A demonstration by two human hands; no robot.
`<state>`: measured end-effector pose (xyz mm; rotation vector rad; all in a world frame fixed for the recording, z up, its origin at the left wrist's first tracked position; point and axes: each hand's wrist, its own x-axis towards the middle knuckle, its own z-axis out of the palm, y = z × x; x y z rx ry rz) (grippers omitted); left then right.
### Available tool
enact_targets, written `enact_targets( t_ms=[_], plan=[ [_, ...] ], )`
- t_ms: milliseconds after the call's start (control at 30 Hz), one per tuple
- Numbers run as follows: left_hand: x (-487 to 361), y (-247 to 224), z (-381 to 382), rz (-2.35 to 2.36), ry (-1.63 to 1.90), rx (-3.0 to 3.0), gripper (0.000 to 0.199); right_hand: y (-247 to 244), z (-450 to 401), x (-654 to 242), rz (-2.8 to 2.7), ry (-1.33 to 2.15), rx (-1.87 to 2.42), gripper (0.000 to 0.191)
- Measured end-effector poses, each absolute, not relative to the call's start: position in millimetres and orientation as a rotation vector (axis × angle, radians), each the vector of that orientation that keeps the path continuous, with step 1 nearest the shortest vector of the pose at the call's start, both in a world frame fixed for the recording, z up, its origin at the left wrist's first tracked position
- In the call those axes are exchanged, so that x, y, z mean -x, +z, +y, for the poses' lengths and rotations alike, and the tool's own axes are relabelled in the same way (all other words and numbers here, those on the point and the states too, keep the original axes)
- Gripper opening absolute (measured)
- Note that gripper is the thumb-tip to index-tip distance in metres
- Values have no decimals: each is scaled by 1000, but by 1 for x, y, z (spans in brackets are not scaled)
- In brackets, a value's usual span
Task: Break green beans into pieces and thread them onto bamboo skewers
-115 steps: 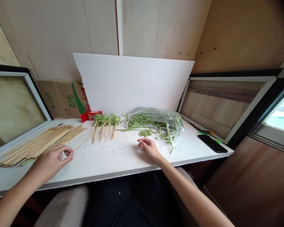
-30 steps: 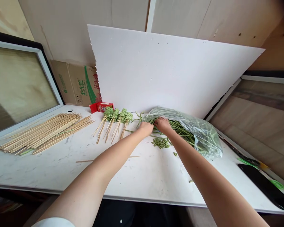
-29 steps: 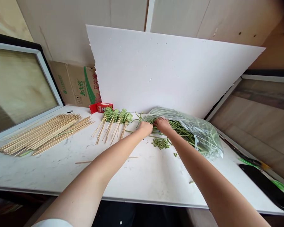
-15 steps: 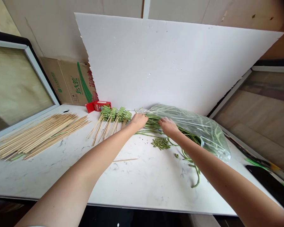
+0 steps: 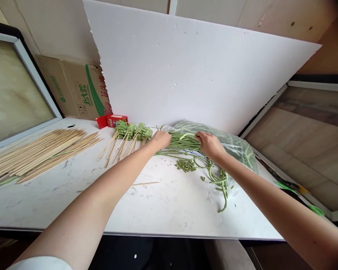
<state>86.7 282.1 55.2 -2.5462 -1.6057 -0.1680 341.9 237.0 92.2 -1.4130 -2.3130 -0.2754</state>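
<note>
Long green beans (image 5: 186, 141) lie in a bundle at the mouth of a clear plastic bag (image 5: 236, 144). My left hand (image 5: 162, 139) is closed at the bundle's left end, its fingertips among the beans; what they grip is hidden. Above the bundle's right part, my right hand (image 5: 210, 144) pinches a pale green bean (image 5: 187, 135) that sticks out to the left. Short cut bean pieces (image 5: 186, 165) form a small pile in front. Curled beans (image 5: 221, 183) hang out near the bag. Skewers with folded beans (image 5: 129, 131) lie left of my left hand.
Bare wooden skewers (image 5: 42, 152) are heaped at the left, and one skewer (image 5: 145, 183) lies in front. Behind stand a red box (image 5: 116, 120), a cardboard box (image 5: 73, 90) and a white board (image 5: 186, 71). Scissors (image 5: 291, 184) rest at the right.
My right hand has moved a little right, away from my left hand, and now has a bean standing out of the bundle. The bag's front has shifted, showing blue print. The view has shifted slightly.
</note>
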Motion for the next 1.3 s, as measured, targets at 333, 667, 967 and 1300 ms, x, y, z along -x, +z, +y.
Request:
enact_targets(
  t_ms=[333, 667, 967, 1300],
  plan=[
    [-85, 46, 280, -1580, -199, 2591, 36, 156, 267, -303, -1896, -41, 1130, 20],
    [-85, 44, 272, -1578, -336, 2638, 30, 210, 267, -266, -1801, 19, 786, 33],
    [-40, 62, 214, -1782, -845, 2637, 26, 213, 195, -262, -1621, 231, 682, 33],
    [6, 80, 48, -1647, -1624, 2205, 32, 132, 82, -226, -1387, 534, 704, 35]
  ],
)
